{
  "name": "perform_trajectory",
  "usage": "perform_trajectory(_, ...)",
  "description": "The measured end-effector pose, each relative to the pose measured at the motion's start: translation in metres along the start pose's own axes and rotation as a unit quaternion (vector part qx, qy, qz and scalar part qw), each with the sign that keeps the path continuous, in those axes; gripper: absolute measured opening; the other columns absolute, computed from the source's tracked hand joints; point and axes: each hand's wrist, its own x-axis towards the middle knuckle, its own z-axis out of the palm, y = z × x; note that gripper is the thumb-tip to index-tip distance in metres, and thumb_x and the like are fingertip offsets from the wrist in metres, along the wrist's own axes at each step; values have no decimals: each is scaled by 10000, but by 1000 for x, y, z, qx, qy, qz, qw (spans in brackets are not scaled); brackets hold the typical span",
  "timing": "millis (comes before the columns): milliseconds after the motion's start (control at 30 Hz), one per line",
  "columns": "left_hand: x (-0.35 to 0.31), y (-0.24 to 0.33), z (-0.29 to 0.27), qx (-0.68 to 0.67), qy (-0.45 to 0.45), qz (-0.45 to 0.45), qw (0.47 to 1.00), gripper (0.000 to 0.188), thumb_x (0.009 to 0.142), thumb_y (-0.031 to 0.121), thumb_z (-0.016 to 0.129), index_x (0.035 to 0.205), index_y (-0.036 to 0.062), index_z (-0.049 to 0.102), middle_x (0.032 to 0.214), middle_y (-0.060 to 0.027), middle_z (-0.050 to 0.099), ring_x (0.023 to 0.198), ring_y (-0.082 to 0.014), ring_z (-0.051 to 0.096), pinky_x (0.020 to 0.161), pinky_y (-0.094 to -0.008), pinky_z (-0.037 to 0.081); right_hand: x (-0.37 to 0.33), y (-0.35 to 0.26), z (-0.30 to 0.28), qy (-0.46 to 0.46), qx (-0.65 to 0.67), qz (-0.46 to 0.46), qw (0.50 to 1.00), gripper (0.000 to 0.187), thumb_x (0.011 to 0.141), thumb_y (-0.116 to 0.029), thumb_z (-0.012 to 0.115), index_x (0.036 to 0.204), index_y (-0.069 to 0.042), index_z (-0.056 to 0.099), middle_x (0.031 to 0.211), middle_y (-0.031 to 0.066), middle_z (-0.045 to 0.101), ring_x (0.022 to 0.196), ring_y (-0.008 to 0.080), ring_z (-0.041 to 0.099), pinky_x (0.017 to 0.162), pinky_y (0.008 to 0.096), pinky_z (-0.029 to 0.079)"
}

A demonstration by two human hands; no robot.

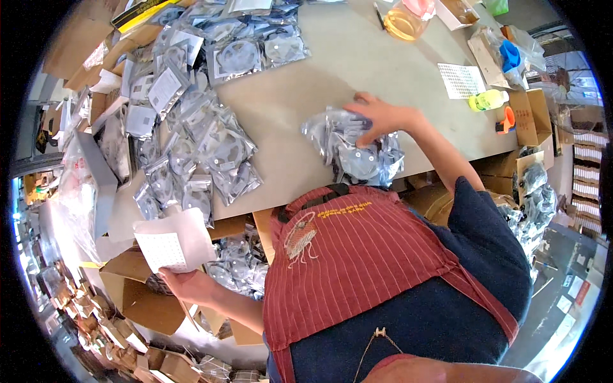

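Silver pouches: bunched pile (pixel 361 165) on the tabletop (pixel 274 121), right under the right hand's fingers, close to the near edge; round discs show through.
Right hand (pixel 389 117): fingers and thumb spread over the pile; thumb seems to rest on film, firm contact can't tell.
Left hand (pixel 188 286): fingers pinching the lower edge of a white label sheet (pixel 182 239), just past the table edge.
Pouch handling: film looks slick and overlapping; better to lift one by its rim, steadying the others, than drag the pile edgeward.
Sheet handling: light pinch, keep flat; upper part looks prone to curl.
Tabletop: pale, plain; large pouch heap (pixel 220 140) left of the right fingers, more beyond.
Beyond right fingers: jug of amber liquid (pixel 406 22); rightward, printed sheet (pixel 461 80), yellow-green bottle (pixel 488 100), orange item (pixel 506 120).
Below left fingers: open carton (pixel 137 287), more pouches beside it.
Room: cluttered, workshop-like; stacked cartons (pixel 102 319) lower left, grey floor (pixel 549 306) lower right.
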Motion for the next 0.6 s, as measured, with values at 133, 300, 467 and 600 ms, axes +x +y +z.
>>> perform_trajectory(133, -6, -14, -9, 37, 10, 7, 999, 484, 1027, 272, 474, 1351, -86, 441, 1347, -203, 516, 1192, -293, 518, 1013, -436, 432, -11, -11, 14, -93, 89, -16, 992, 1022, 675, -488, 837, 1469, -76, 343, 1394, 197, 392, 1302, 367, 407, 1075, 409, 360)
perform_trajectory(300, -18, -20, -24, 73, 32, 14, 997, 463, 1025, 288, 480, 1304, -81, 473, 1301, -184, 541, 1182, -274, 525, 1004, -423, 440, -24, -46, 5, -69, 202, 10, 977, 1036, 643, -396, 863, 1479, -76, 341, 1368, 217, 499, 1297, 336, 456, 1072, 397, 355)
perform_trajectory(467, -31, -12, -31, -8, 47, -12, 999, 269, 1000, 232, 542, 1124, -4, 577, 1127, -103, 601, 1071, -202, 557, 935, -384, 443, 6, -50, 23, -24, 260, 10, 965, 593, 591, -212, 864, 1092, 5, 633, 936, 66, 691, 875, 156, 615, 823, 312, 491)
perform_trajectory(600, -42, 6, -51, -12, 126, 18, 992, 270, 1003, 241, 548, 1131, 6, 585, 1111, -63, 604, 1036, -169, 557, 903, -344, 436, 27, -60, 32, -46, 192, -19, 980, 597, 554, -220, 867, 1062, 7, 650, 965, 118, 701, 898, 180, 634, 834, 333, 493)
